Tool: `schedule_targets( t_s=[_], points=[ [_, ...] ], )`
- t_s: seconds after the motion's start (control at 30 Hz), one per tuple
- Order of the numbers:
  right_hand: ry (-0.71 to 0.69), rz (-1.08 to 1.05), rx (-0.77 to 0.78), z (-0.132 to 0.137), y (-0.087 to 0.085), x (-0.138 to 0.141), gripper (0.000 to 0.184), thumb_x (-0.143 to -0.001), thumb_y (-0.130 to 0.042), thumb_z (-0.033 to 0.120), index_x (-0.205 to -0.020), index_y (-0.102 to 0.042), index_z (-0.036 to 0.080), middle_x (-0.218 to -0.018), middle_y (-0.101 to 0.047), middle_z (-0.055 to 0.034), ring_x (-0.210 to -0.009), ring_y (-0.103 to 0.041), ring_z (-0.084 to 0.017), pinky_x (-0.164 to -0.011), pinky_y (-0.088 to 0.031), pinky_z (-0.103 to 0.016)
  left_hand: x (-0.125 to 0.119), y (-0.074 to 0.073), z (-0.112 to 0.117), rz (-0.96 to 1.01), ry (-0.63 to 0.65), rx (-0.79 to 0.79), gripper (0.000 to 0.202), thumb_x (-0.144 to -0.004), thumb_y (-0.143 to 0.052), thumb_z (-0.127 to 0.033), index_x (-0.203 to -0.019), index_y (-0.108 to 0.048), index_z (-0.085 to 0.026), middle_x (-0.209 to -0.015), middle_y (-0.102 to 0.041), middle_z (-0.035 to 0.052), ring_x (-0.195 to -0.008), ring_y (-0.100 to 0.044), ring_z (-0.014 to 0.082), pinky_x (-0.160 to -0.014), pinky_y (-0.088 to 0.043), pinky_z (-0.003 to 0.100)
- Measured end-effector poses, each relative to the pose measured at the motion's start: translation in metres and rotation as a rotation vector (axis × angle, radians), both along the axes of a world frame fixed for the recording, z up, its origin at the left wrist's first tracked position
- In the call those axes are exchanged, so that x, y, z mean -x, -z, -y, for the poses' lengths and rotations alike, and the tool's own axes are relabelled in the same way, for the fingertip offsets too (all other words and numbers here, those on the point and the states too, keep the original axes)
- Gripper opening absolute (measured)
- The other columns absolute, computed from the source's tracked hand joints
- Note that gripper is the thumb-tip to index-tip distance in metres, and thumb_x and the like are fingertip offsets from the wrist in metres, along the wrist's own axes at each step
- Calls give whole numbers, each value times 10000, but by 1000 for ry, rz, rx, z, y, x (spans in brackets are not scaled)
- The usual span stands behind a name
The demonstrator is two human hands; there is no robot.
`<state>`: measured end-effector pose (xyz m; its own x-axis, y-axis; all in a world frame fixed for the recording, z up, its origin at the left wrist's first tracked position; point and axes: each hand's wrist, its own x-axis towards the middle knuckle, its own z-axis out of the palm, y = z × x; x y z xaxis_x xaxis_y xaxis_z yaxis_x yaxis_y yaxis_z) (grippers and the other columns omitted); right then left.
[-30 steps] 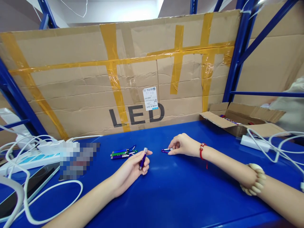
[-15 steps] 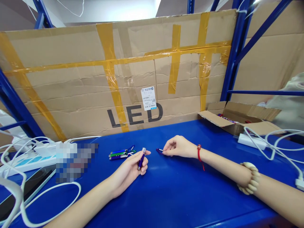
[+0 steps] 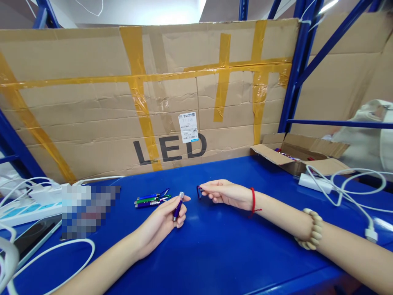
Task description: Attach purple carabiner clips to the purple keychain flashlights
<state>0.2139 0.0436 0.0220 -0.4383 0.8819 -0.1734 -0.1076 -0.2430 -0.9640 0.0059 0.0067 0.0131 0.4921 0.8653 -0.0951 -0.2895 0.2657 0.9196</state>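
My left hand is closed around a small purple metal flashlight, its silver end pointing up past the thumb. Pinched between the fingertips of my right hand is a small purple carabiner, just above the blue table. A short gap separates the carabiner from the flashlight. Beyond my left wrist, several slim pieces lie side by side, among them a green flashlight with a clip at its right end. My left fingers partly cover the held flashlight.
Behind the blue table stands a large taped cardboard sheet marked LED. An open carton sits at the back right, near a white adapter and cables. At left are a power strip, a phone and a looped cable.
My right hand has lifted the carabiner off the table and turned it upright. My left hand keeps the flashlight, nearly unmoved. The view has shifted slightly to the right.
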Motion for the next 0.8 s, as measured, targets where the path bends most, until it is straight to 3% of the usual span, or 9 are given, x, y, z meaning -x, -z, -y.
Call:
schedule_targets(
  t_s=[0.13, 0.37, 0.6, 0.8],
  points=[
    [28, 33, 7, 3, -2, 2, 174, -696, -687, 225, -840, -670, 129, -780, -637, -31, -602, -537, -38, -536, -438, -116, 0, 1, 0, 0, -1, 4, 197, -886, -434, -264, -946, -550, -116, -638, -423, 1, -549, -372, 90, -518, -302, 216],
    [104, 0, -31, 5, -4, 4, 119, -673, -687, 200, -764, -667, 124, -642, -579, 4, -531, -470, -31, -510, -407, -133, 0, 0, 0, 1, 5, 1, 201, -868, -470, -280, -950, -554, -118, -641, -418, 1, -549, -367, 89, -518, -304, 213],
    [127, 157, -112, 0, 5, 4, 274, -623, -737, 275, -855, -684, 141, -725, -604, -4, -606, -494, -34, -527, -393, -124, 0, -1, 1, -5, 7, -5, 196, -882, -437, -263, -950, -548, -116, -638, -421, 2, -546, -373, 90, -521, -303, 213],
    [196, 160, -155, -4, 11, 0, 383, -561, -776, 302, -904, -674, 166, -836, -640, -21, -682, -531, -51, -582, -396, -140, 1, 0, 2, 7, 22, -7, 214, -898, -405, -258, -973, -541, -111, -644, -418, 2, -549, -373, 89, -529, -297, 217]
  ],
)
